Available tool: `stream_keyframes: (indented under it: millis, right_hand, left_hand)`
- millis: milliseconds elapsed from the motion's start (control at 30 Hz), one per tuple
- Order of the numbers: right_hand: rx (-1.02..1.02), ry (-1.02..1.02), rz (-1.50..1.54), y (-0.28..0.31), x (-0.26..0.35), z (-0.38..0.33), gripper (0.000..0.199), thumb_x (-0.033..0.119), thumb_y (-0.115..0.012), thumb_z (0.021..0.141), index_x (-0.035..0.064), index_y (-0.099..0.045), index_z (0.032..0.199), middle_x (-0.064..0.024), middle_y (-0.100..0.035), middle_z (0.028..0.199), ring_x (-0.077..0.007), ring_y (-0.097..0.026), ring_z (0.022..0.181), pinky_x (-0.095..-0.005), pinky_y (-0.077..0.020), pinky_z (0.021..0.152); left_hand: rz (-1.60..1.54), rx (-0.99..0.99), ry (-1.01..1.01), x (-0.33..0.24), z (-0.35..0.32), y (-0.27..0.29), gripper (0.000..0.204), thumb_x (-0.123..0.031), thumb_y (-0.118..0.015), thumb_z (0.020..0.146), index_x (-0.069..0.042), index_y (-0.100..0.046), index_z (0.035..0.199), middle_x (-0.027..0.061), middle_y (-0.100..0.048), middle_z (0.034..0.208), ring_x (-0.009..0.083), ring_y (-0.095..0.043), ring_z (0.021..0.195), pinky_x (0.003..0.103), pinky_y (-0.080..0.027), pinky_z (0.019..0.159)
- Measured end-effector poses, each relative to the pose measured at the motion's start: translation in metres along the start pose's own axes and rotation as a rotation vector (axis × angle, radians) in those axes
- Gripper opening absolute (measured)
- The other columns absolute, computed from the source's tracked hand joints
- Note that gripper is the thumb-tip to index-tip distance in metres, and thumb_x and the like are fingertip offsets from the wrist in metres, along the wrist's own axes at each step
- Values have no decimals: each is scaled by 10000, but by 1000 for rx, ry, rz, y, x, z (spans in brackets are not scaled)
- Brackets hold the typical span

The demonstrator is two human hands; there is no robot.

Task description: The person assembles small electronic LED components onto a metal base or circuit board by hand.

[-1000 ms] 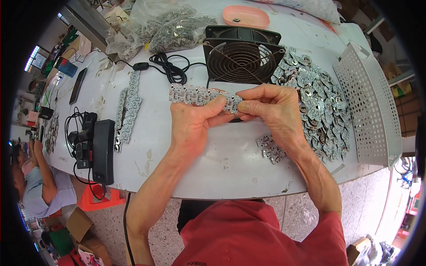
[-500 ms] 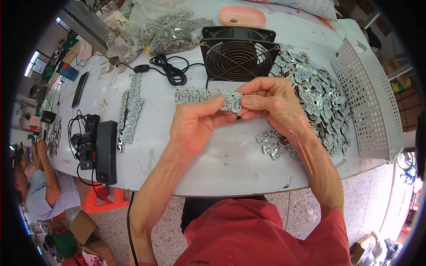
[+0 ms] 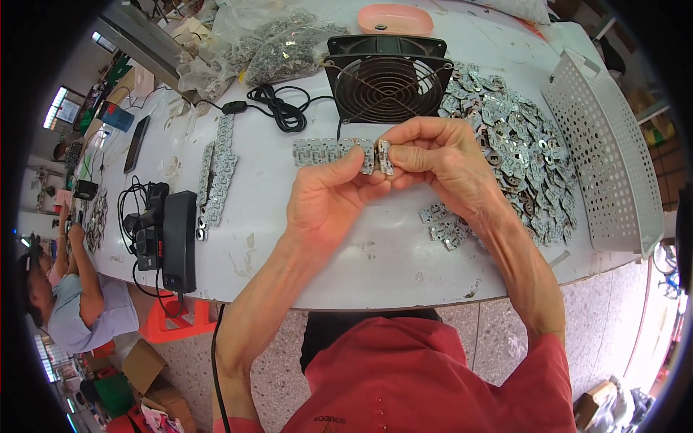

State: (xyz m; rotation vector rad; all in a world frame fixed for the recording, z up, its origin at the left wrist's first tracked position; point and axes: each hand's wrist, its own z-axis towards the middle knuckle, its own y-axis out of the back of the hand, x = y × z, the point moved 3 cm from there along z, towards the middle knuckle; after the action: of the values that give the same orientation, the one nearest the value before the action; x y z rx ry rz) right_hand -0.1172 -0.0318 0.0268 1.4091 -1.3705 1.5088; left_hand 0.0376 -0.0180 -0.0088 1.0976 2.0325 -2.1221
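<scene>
My left hand (image 3: 321, 191) is closed on a strip of small silver-grey plates that look like circuit boards (image 3: 316, 152), thumb on top near its right end. My right hand (image 3: 440, 159) pinches one small plate (image 3: 385, 157) between thumb and finger at that end. This plate is tilted, and a dark narrow gap shows between it and the strip; whether they still join lower down is hidden by my fingers. Beyond my right hand spreads a heap of similar single plates (image 3: 523, 144). A few loose plates (image 3: 444, 227) lie beside my right forearm.
A black fan (image 3: 390, 90) stands just beyond my hands, its cable (image 3: 278, 108) coiled leftward. More strips (image 3: 216, 177) and a black box (image 3: 179, 242) lie left. A white perforated basket (image 3: 606, 151) borders the heap. Behind are bags of parts (image 3: 285, 58) and a pink dish (image 3: 395, 11). Another person (image 3: 83, 296) works far left.
The end plate in my right hand has turned from flat in line with the strip to tilted, with a gap beside it. The view has shifted slightly.
</scene>
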Motion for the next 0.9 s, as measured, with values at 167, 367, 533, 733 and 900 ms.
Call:
stream_keyframes:
  millis: [167,367,533,733,900]
  right_hand:
    - [-36,23,-25,1,1,3,149,33,-640,772,-32,-633,906,-95,-639,773,-125,-607,610,-217,-515,585]
    - [-83,-2,-156,7,0,2,141,45,-647,766,-37,-638,880,-92,-641,766,-113,-598,603,-200,-500,572]
    - [-68,-37,-164,11,-2,4,133,38,-641,764,-39,-639,872,-91,-638,762,-105,-594,607,-197,-500,572]
    - [-60,-90,-172,13,-6,7,122,30,-634,763,-35,-638,866,-82,-633,743,-104,-593,603,-199,-505,573]
    - [-63,-104,-168,13,-11,11,124,32,-637,761,-31,-638,868,-76,-631,734,-102,-591,597,-201,-507,572]
  left_hand:
    - [249,-125,-121,-4,1,-3,159,-82,-540,860,34,-577,962,120,-629,866,197,-629,766,333,-551,733]
    - [476,-180,-228,-9,5,-8,158,-19,-596,804,48,-591,947,132,-636,881,205,-633,754,337,-560,684]
    - [529,-210,-263,-7,7,-9,144,12,-634,759,50,-616,897,124,-646,838,194,-636,721,322,-563,643]
    - [741,-266,-362,-7,10,-8,113,19,-638,737,62,-640,842,120,-652,784,158,-626,674,266,-533,639]
    - [795,-268,-404,-7,12,-6,108,17,-642,731,66,-639,828,98,-645,749,151,-621,653,260,-522,616]
